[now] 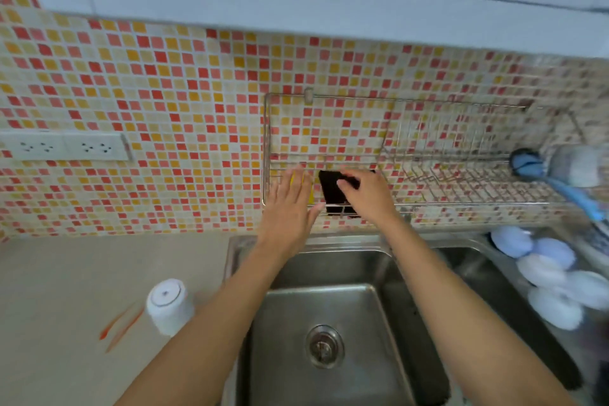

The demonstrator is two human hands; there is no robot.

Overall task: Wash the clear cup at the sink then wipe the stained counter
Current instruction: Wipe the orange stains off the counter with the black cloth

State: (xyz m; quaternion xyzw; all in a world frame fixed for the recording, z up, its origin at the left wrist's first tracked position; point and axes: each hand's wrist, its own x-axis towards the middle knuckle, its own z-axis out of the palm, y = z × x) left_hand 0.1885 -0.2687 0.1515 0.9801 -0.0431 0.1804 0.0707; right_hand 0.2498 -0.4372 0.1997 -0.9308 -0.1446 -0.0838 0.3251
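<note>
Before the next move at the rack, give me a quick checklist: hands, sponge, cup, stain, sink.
1. Right hand on the dark sponge in the wire rack: ok, fingers curl over it.
2. Left hand free: ok, fingers straight, lying against the rack in front of something yellow.
3. Cup out of the sink: ok, it stands upside down on the counter, left of the basin.
4. Orange stain wiped: not ok, streaks show beside the cup.
5. Sink clear of dishes: ok.
6. Cup clean: cannot tell.
</note>
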